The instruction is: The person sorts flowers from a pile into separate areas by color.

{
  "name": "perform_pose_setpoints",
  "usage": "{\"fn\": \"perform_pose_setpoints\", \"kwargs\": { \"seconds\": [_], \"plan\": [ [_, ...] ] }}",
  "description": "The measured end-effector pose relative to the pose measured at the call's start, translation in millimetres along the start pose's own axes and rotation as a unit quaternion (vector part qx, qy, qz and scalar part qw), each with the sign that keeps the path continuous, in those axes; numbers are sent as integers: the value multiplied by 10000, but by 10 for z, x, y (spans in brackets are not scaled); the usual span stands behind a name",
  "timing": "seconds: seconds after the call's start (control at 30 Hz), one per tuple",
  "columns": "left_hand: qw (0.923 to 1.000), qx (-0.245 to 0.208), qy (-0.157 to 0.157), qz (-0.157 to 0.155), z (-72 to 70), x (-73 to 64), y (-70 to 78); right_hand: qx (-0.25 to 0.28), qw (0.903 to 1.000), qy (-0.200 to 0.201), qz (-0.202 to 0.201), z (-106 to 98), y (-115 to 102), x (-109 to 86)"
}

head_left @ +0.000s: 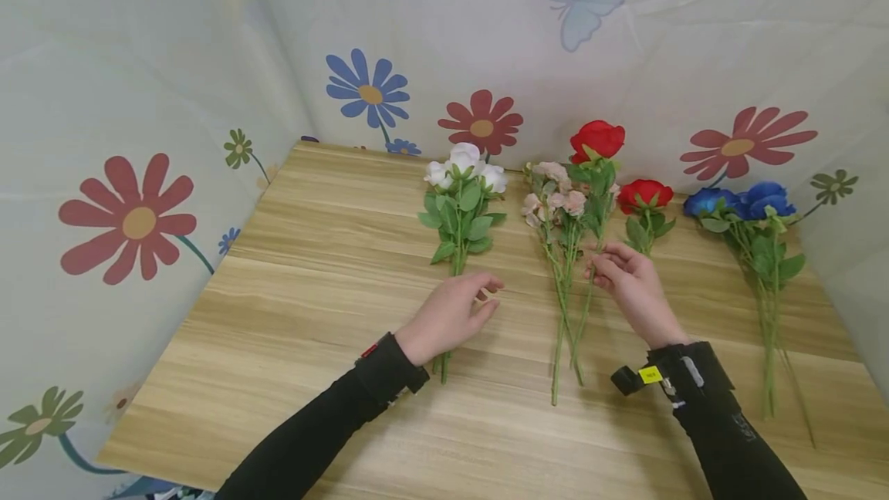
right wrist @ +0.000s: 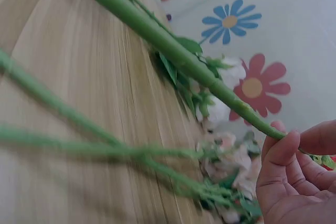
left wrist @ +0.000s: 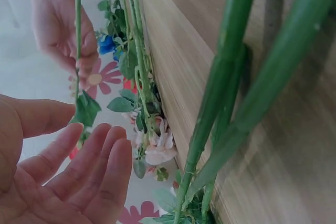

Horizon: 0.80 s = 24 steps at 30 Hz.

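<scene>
My right hand (head_left: 637, 292) pinches the green stem of a red rose (head_left: 597, 140) between thumb and fingers, its bloom up near the back of the table. Close to the pinch, pale pink flowers (head_left: 553, 202) lie with crossing stems. My left hand (head_left: 450, 316) hovers over the stems of a bunch of white roses (head_left: 463, 163), fingers loosely bent and holding nothing. In the left wrist view its fingers (left wrist: 86, 169) are spread apart, near the held stem (left wrist: 78, 22). The right wrist view shows thumb and fingertips on that stem (right wrist: 194, 69).
A second red rose (head_left: 646, 195) lies right of the held one. Blue roses (head_left: 762, 201) with long stems lie at the table's right side. Bare wood of the table (head_left: 278, 315) stretches left of the bunches. A printed curtain (head_left: 444, 29) hangs behind the table.
</scene>
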<state>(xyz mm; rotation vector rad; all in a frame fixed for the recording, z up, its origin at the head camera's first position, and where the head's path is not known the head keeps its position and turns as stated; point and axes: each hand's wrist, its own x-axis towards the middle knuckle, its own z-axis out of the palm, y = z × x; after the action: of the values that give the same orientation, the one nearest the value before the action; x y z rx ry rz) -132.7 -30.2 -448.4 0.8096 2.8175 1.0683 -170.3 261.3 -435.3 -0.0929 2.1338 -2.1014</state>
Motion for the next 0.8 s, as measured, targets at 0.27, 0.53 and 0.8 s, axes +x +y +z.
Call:
{"fn": "perform_pose_setpoints", "kwargs": {
  "seconds": [0.27,0.53,0.8],
  "plan": [
    [9998,80,83,177,-1,0,4,-1639,9861,279,-45,-471,40,-15],
    [9997,106,63,211,12,-6,-7,-2720,9608,464,278,-866,71,16],
    [9993,152,56,334,24,-23,-31,-3118,9490,115,455,-1014,119,45]
  ]
}}
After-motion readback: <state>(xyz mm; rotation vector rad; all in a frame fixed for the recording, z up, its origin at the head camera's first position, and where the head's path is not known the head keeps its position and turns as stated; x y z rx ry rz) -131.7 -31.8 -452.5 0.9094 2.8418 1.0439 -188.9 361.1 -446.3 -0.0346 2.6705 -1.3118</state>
